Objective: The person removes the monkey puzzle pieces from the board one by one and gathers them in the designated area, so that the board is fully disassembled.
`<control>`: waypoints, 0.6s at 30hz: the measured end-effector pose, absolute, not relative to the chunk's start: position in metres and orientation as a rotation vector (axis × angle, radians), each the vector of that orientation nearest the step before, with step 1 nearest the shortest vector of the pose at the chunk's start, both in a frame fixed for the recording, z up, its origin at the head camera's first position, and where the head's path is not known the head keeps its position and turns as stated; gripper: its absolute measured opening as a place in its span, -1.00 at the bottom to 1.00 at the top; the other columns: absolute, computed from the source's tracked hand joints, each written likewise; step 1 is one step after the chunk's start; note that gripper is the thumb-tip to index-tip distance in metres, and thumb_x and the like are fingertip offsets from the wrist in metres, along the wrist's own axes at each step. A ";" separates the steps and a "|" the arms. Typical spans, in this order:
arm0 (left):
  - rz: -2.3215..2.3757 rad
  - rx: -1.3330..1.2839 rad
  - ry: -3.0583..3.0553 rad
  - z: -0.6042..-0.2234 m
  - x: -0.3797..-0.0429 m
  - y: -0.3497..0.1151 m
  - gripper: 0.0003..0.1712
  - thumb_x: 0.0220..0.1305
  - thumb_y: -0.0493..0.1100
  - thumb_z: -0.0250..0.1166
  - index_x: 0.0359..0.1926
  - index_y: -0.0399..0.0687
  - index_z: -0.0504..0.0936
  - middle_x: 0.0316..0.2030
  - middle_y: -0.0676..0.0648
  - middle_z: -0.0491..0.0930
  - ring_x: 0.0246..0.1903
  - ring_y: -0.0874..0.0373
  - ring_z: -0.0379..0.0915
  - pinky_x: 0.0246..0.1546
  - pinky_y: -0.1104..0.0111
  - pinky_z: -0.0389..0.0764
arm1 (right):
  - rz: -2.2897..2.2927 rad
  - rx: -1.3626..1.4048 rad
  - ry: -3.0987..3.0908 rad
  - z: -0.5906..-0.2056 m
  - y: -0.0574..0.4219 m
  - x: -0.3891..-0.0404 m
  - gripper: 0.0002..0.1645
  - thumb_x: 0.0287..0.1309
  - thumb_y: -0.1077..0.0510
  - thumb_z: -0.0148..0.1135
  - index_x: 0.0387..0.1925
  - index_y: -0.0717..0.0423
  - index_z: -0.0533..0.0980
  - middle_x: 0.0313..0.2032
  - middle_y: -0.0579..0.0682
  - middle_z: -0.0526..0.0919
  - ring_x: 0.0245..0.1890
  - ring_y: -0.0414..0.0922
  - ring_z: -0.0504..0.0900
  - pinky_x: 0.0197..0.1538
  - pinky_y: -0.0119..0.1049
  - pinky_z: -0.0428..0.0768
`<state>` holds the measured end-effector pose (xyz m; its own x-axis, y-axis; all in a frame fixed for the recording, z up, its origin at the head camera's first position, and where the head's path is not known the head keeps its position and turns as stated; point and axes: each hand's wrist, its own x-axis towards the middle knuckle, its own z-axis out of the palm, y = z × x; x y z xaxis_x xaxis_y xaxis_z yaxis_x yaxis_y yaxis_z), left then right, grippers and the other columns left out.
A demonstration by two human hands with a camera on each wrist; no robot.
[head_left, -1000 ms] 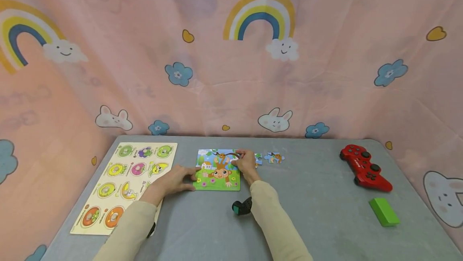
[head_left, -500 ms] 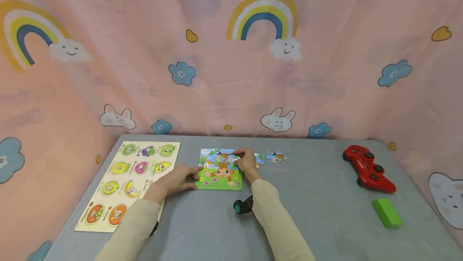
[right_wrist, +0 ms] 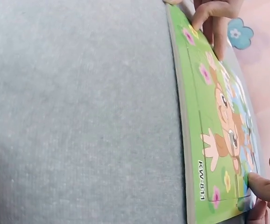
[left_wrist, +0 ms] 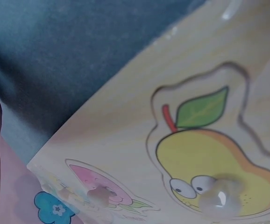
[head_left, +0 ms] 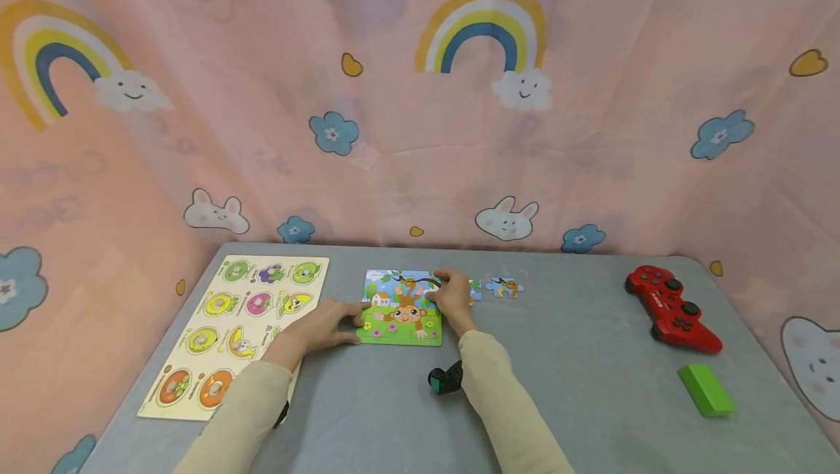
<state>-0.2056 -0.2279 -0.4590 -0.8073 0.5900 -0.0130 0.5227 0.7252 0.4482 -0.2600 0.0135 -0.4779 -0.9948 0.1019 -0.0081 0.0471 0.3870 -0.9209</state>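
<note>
A monkey jigsaw puzzle in a tray (head_left: 400,317) lies flat in the middle of the table, its green near border towards me. My left hand (head_left: 321,327) grips its left side, the thumb by the near corner and a fingertip on top, as the right wrist view shows. At the upper right, my right hand (head_left: 454,300) holds the puzzle's edge, with the thumb on the picture and the other fingers bent at the side. Just right of that hand is a partly hidden loose piece (head_left: 475,292). Another jigsaw piece (head_left: 504,287) lies farther right.
A fruit peg puzzle board (head_left: 252,328) lies under my left forearm. A red game controller (head_left: 672,310) and a green block (head_left: 706,390) are at the right. Below my right wrist shows a small black device (head_left: 445,379). A pink printed curtain (head_left: 420,168) hangs behind.
The head view has shifted slightly, so the whole scene sits a little farther right. Both hands stay on the puzzle, with only slight movement of the right fingers.
</note>
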 end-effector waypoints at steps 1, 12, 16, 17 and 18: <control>0.647 0.897 2.774 -0.459 -0.206 -0.228 -0.84 0.09 -0.15 0.44 -0.32 -0.01 0.62 0.15 -0.11 0.54 -0.05 0.09 0.53 -0.06 0.25 0.47 | 1.702 -0.139 -2.576 -0.478 0.014 -0.260 -0.52 -0.20 0.57 0.39 -0.10 0.45 0.57 -0.10 0.31 0.63 0.00 0.19 0.55 0.05 -0.04 0.50; 0.660 0.867 2.761 -0.462 -0.206 -0.226 -0.81 0.09 -0.14 0.44 -0.28 0.00 0.63 0.11 -0.08 0.57 -0.07 0.16 0.51 -0.07 0.27 0.46 | 1.689 -0.202 -2.598 -0.476 0.015 -0.258 -0.53 -0.17 0.54 0.40 -0.10 0.40 0.58 -0.13 0.28 0.60 -0.14 0.12 0.55 -0.08 -0.10 0.52; 0.669 0.850 2.761 -0.460 -0.205 -0.226 -0.81 0.09 -0.16 0.44 -0.26 -0.01 0.64 0.11 -0.08 0.57 -0.13 0.20 0.48 -0.08 0.28 0.45 | 1.587 -0.165 -2.619 -0.475 0.017 -0.258 -0.49 -0.21 0.48 0.47 -0.09 0.33 0.56 -0.16 0.21 0.65 -0.36 0.00 0.55 -0.32 -0.26 0.45; 0.672 0.846 2.759 -0.459 -0.205 -0.226 -0.82 0.09 -0.16 0.44 -0.27 -0.01 0.63 0.13 -0.08 0.56 -0.13 0.20 0.47 -0.08 0.28 0.45 | 1.554 -0.138 -2.619 -0.476 0.017 -0.258 -0.49 -0.23 0.47 0.49 -0.12 0.33 0.56 -0.17 0.20 0.66 -0.42 -0.02 0.55 -0.35 -0.27 0.44; 0.673 0.845 2.758 -0.459 -0.205 -0.226 -0.82 0.09 -0.17 0.44 -0.28 -0.01 0.63 0.13 -0.08 0.56 -0.12 0.20 0.47 -0.08 0.28 0.45 | 1.532 -0.122 -2.625 -0.475 0.017 -0.258 -0.49 -0.25 0.46 0.50 -0.13 0.32 0.56 -0.18 0.19 0.68 -0.44 -0.02 0.55 -0.36 -0.27 0.45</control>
